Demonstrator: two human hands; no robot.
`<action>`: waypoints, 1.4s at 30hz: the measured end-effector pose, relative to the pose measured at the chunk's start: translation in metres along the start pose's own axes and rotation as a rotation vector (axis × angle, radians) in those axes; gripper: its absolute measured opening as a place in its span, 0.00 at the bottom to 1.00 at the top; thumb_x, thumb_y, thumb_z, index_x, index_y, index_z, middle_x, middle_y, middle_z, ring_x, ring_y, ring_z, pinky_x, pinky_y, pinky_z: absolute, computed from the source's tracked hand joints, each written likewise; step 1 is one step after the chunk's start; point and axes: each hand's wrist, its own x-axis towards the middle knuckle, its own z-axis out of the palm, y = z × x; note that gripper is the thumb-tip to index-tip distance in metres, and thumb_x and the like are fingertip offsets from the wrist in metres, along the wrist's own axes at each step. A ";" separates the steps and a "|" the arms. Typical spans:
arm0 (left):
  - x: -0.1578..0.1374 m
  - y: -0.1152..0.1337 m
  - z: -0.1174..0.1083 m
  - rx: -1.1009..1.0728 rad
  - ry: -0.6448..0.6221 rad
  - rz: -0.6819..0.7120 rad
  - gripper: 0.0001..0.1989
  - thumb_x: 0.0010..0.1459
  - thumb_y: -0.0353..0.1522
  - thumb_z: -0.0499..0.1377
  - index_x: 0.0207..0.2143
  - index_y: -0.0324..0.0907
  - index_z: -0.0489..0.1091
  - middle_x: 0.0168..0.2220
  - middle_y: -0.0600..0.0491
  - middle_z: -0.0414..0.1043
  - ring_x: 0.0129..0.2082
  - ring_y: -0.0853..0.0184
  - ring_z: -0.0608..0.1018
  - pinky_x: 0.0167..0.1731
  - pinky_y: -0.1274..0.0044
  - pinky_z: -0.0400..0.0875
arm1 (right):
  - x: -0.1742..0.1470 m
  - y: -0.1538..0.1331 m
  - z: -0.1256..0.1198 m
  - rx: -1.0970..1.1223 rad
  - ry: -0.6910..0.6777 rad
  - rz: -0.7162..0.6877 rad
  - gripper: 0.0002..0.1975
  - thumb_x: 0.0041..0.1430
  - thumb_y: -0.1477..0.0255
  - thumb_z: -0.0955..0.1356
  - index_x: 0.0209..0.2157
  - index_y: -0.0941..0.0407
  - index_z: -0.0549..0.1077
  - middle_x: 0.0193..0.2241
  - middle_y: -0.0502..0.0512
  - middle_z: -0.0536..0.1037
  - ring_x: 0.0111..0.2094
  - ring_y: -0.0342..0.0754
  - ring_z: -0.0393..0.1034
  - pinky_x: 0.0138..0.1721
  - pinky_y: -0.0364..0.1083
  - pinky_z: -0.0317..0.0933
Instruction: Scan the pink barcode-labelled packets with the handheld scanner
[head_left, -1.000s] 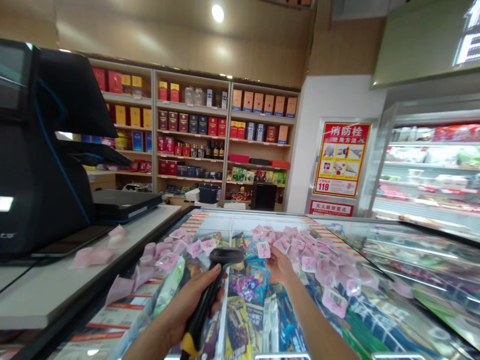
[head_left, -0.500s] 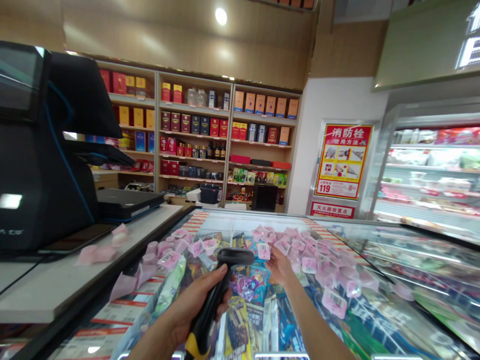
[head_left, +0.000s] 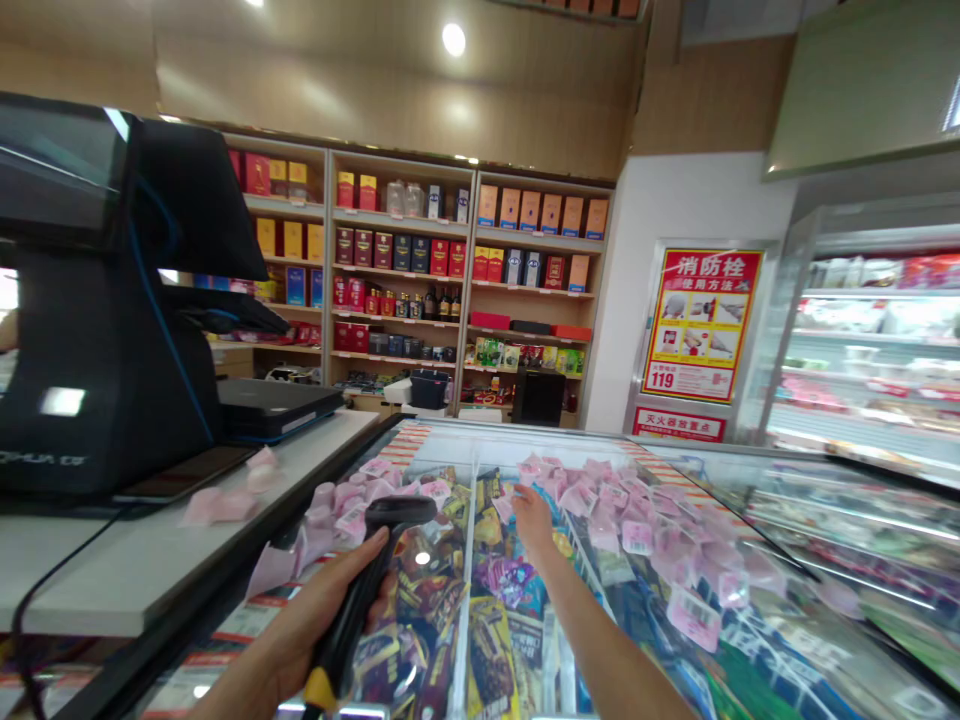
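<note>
The left hand (head_left: 322,610) is wrapped around the handle of a black handheld barcode scanner (head_left: 364,590), thumb along its neck and the head pointing away from the wearer. The right hand (head_left: 532,520) reaches forward, well apart from the left, with its fingers bent together; whether they pinch anything cannot be told.

Just beyond and to the right of the right hand lie heaped pink barcode tags (head_left: 637,538), apparently on the glass; a smaller cluster of pink pieces (head_left: 322,510) lies beside the scanner's head, on its left. Below both hands, wrapped ice creams (head_left: 491,650) fill the chest freezer (head_left: 450,440). To the left of the left hand stand a counter (head_left: 142,590) and a cash register (head_left: 82,340); well beyond the hands are shelves of boxed bottles.

The step in hand looks like a pause between scans, the right hand among the tags. Another scan would call for a printed label turned to face the scanner's head, with the two brought near each other.

Half a second ago the right hand held up a barcode label close to the scanner; now no label shows there, and the scanner has swung leftward, away from it.
</note>
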 end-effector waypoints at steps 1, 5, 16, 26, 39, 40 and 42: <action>-0.001 0.000 -0.004 -0.004 0.024 0.000 0.16 0.42 0.43 0.56 0.21 0.38 0.64 0.14 0.57 0.63 0.12 0.78 0.64 0.12 0.86 0.57 | 0.000 -0.003 0.009 -0.079 0.003 -0.030 0.16 0.45 0.72 0.59 0.36 0.61 0.70 0.29 0.55 0.74 0.31 0.46 0.67 0.33 0.42 0.58; -0.003 -0.001 -0.014 -0.015 0.056 0.031 0.15 0.42 0.42 0.57 0.22 0.38 0.65 0.14 0.57 0.63 0.11 0.79 0.62 0.11 0.86 0.56 | -0.003 -0.016 0.043 -0.250 -0.019 -0.065 0.16 0.47 0.73 0.59 0.38 0.62 0.69 0.33 0.58 0.74 0.35 0.47 0.67 0.37 0.42 0.58; -0.005 -0.001 -0.026 -0.031 0.073 -0.010 0.15 0.42 0.41 0.58 0.28 0.39 0.64 0.16 0.58 0.64 0.13 0.77 0.63 0.13 0.85 0.59 | -0.017 -0.037 0.090 -0.256 -0.114 -0.130 0.16 0.43 0.79 0.60 0.36 0.58 0.70 0.33 0.52 0.75 0.35 0.43 0.68 0.37 0.40 0.59; 0.004 -0.008 0.003 0.008 -0.098 -0.004 0.17 0.44 0.44 0.54 0.18 0.37 0.63 0.14 0.57 0.62 0.12 0.78 0.62 0.12 0.85 0.58 | 0.031 -0.006 -0.053 -0.734 0.190 -0.103 0.19 0.47 0.74 0.61 0.43 0.62 0.66 0.40 0.63 0.69 0.44 0.54 0.61 0.44 0.50 0.52; -0.002 -0.007 0.033 -0.021 -0.179 -0.074 0.16 0.44 0.43 0.54 0.28 0.38 0.64 0.15 0.58 0.63 0.12 0.77 0.64 0.12 0.85 0.56 | 0.020 0.020 -0.079 -0.693 0.097 -0.406 0.25 0.43 0.75 0.61 0.47 0.57 0.58 0.42 0.57 0.68 0.44 0.49 0.61 0.42 0.47 0.55; -0.002 -0.008 0.035 -0.022 -0.185 -0.083 0.17 0.44 0.44 0.54 0.29 0.38 0.64 0.15 0.58 0.63 0.12 0.77 0.64 0.12 0.85 0.55 | 0.016 0.023 -0.077 -0.627 0.096 -0.454 0.26 0.43 0.75 0.61 0.48 0.58 0.56 0.44 0.57 0.66 0.45 0.48 0.60 0.43 0.46 0.55; -0.002 -0.009 0.038 -0.013 -0.194 -0.085 0.17 0.44 0.44 0.55 0.29 0.38 0.63 0.15 0.57 0.64 0.12 0.77 0.64 0.12 0.86 0.54 | 0.009 0.028 -0.072 -0.549 0.084 -0.508 0.27 0.43 0.76 0.60 0.49 0.58 0.55 0.45 0.57 0.65 0.46 0.48 0.59 0.45 0.46 0.54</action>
